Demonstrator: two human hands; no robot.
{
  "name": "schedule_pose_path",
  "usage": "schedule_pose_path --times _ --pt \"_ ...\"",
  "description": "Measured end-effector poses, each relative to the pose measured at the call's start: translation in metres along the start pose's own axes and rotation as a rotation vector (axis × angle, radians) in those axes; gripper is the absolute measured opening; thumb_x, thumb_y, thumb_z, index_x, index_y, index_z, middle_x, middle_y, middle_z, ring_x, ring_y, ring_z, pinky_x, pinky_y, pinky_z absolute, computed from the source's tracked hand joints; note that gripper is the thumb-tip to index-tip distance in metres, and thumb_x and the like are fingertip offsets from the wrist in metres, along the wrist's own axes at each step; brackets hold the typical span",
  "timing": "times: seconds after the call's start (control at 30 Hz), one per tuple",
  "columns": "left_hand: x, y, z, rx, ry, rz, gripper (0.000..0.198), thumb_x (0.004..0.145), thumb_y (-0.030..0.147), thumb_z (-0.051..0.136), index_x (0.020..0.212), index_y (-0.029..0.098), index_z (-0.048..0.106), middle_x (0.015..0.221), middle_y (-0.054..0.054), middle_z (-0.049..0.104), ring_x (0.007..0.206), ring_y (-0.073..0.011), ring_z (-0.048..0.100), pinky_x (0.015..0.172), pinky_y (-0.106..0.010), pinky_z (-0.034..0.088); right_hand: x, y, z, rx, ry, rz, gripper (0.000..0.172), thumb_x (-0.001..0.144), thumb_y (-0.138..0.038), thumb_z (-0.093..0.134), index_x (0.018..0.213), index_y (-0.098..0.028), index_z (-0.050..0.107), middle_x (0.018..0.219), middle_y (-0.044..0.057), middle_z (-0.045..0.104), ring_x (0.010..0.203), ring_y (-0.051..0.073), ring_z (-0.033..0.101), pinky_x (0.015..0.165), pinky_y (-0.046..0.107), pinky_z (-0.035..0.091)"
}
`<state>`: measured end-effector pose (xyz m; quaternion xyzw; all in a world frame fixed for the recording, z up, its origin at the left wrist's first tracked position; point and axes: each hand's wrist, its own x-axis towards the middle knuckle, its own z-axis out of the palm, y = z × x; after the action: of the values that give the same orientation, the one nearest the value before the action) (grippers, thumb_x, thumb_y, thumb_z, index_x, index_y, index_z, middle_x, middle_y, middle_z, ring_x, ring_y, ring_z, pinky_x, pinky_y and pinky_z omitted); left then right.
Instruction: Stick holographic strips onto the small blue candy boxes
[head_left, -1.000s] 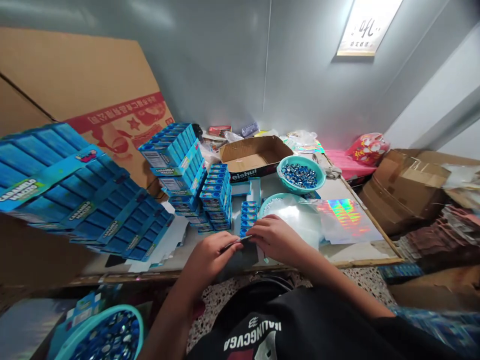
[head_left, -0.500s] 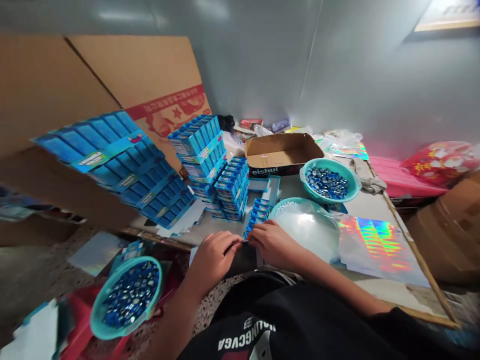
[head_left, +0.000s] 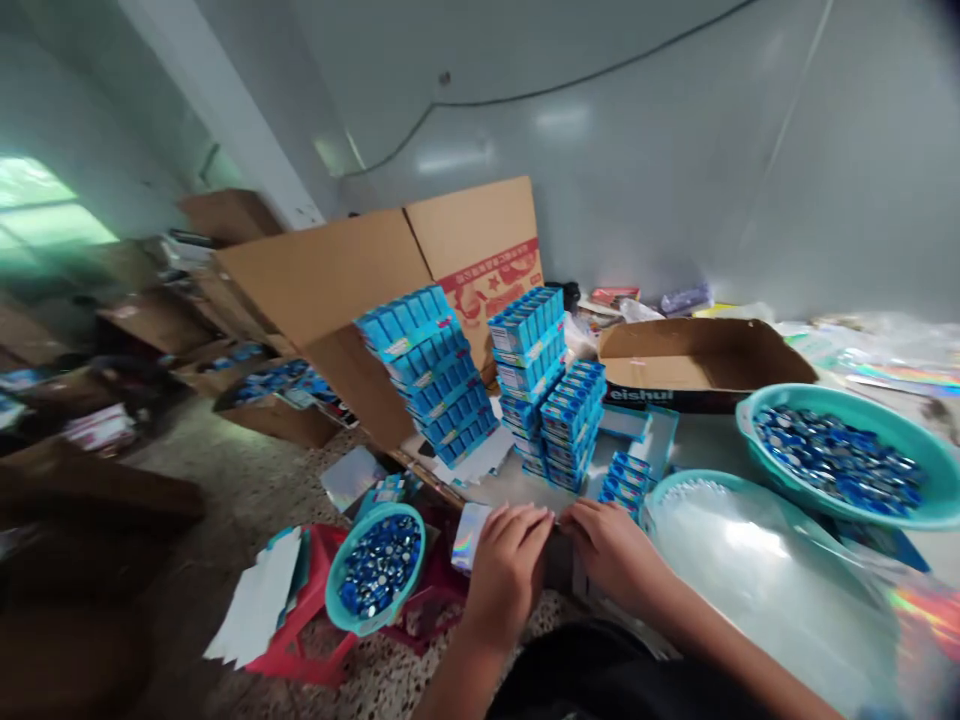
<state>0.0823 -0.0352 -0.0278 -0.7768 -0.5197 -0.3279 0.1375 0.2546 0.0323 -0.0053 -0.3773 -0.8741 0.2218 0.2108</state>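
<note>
My left hand [head_left: 506, 565] and my right hand [head_left: 611, 550] meet at the front edge of the table [head_left: 705, 445], fingers curled together over a small flat thing that I cannot make out. Just beyond my right hand lies a short row of small blue boxes [head_left: 626, 478]. Behind them stand stacks of blue boxes [head_left: 570, 420] and taller piles of blue packs [head_left: 431, 375]. A clear plastic bag [head_left: 757, 570] covers a teal bowl right of my right hand.
A teal bowl of blue-wrapped candies [head_left: 844, 460] sits at the right, an open cardboard box [head_left: 701, 355] behind it. On the floor left, a second teal bowl of candies [head_left: 375, 568] rests on a red stool [head_left: 315, 620]. Large cardboard sheets [head_left: 375, 265] lean behind the stacks.
The view has swung left, bringing the floor and room on the left into sight. Both hands stay together at the table edge, now lower and nearer the middle of the view.
</note>
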Motion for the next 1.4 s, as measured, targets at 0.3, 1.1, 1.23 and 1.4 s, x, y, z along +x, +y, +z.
schedule_pose_path --times 0.3,1.1,1.23,1.4 --pt "-0.034 -0.002 0.007 0.128 0.043 -0.105 0.040 0.092 0.014 0.051 0.131 0.017 0.057 0.131 -0.010 0.065 0.125 -0.0288 0.059 0.103 -0.051 0.053 0.015 0.002 0.029 0.268 0.001 -0.006 0.024 0.089 -0.022 0.044 0.081 -0.020 0.067 0.083 0.006 0.070 0.081 0.022 0.065 0.076 0.031 0.047" --pt "-0.020 0.003 0.041 -0.434 0.010 0.184 0.013 0.088 0.012 0.057 0.098 0.021 0.060 0.099 -0.003 0.074 0.107 -0.0184 0.067 0.107 -0.044 0.047 -0.031 0.048 0.004 0.361 0.379 0.378 0.026 0.081 -0.038 0.048 0.077 -0.018 0.064 0.070 0.004 0.066 0.067 0.018 0.059 0.063 0.028 0.044" --pt "-0.019 0.005 0.055 -0.634 -0.049 0.030 0.011 0.090 0.016 0.054 0.091 0.022 0.063 0.087 -0.001 0.072 0.086 -0.0147 0.068 0.090 -0.032 0.055 -0.059 0.088 -0.023 0.492 0.524 0.606 0.036 0.075 -0.048 0.055 0.082 -0.016 0.068 0.073 0.006 0.069 0.065 0.018 0.060 0.059 0.028 0.046" --pt "-0.014 0.000 0.076 -0.800 -0.199 -0.481 0.023 0.088 0.043 0.060 0.083 0.021 0.066 0.082 -0.004 0.070 0.081 -0.0194 0.067 0.078 -0.032 0.055 -0.119 0.151 -0.045 0.284 0.757 0.881 0.037 0.069 -0.049 0.056 0.081 -0.016 0.068 0.081 0.010 0.072 0.071 0.023 0.064 0.064 0.032 0.048"
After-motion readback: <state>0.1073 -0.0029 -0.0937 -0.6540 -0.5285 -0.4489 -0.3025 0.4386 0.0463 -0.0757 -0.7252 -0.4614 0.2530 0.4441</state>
